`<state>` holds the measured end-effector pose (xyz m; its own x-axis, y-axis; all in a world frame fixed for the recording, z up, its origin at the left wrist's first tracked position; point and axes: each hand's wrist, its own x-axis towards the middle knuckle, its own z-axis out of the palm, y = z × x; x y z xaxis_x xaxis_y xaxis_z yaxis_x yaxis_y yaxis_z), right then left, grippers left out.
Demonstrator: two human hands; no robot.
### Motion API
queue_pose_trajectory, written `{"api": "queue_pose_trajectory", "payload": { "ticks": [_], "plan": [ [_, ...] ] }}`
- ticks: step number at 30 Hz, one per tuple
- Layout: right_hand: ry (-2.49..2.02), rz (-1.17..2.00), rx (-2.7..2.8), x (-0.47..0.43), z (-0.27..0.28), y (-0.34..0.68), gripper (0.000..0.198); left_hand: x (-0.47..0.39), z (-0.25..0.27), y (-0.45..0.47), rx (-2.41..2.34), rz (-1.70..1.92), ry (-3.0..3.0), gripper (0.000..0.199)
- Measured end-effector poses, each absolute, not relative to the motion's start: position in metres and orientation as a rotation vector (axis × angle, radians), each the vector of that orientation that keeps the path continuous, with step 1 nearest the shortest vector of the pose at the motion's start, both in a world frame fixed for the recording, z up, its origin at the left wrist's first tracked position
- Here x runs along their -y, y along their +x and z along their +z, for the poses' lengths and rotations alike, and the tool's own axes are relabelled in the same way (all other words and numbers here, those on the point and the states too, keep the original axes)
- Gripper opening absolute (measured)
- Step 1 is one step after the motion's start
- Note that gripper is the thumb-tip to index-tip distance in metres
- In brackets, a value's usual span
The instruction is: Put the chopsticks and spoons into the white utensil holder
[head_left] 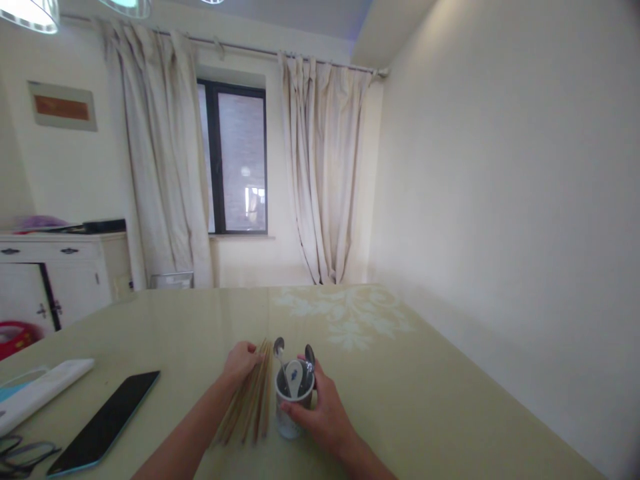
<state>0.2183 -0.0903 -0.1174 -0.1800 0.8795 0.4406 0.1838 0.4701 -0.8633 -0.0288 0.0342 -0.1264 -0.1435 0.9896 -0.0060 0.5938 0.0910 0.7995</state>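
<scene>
My right hand (pixel 323 410) is wrapped round a white cup (pixel 289 425) standing on the table, thumb across its front near the rim. Out of the cup rise two metal spoons, one on the left (pixel 279 347) and one on the right (pixel 309 355), with a white ceramic spoon (pixel 294 377) between them. Just left of the cup, a loose bundle of wooden chopsticks (pixel 250 403) slants over the tabletop. My left hand (pixel 244 360) is closed at the bundle's far end, its fingertips on the sticks.
On the left of the table (pixel 440 407) lie a black phone (pixel 107 423), a long white power strip or similar white bar (pixel 47 393) and a pair of glasses (pixel 25 457). A plain wall (pixel 510 200) borders the table on the right.
</scene>
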Motion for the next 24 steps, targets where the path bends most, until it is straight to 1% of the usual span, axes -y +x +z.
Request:
{"api": "queue_pose_trajectory", "payload": {
  "ticks": [2,6,11,14,18,24],
  "plan": [
    [-0.916,0.826,1.66,0.09,-0.118,0.218,0.078,-0.027,-0.126,-0.027,-1.844,0.904,1.612,0.03],
    [-0.903,0.826,1.662,0.09,-0.12,0.219,0.077,-0.006,-0.132,-0.028,-1.854,0.917,1.725,0.045],
    [-0.873,0.846,1.658,0.09,-0.119,0.218,0.077,0.033,-0.148,-0.049,-1.616,0.939,2.085,0.055],
    [-0.87,0.831,1.659,0.09,-0.118,0.217,0.074,0.058,-0.152,-0.058,-1.492,0.862,2.175,0.06],
    [-0.879,0.811,1.655,0.09,-0.118,0.218,0.073,0.084,-0.148,-0.052,-1.396,0.748,2.24,0.063],
    [-0.875,0.799,1.666,0.091,-0.118,0.22,0.076,0.091,-0.147,-0.042,-1.253,0.592,2.465,0.077]
  ]
}}
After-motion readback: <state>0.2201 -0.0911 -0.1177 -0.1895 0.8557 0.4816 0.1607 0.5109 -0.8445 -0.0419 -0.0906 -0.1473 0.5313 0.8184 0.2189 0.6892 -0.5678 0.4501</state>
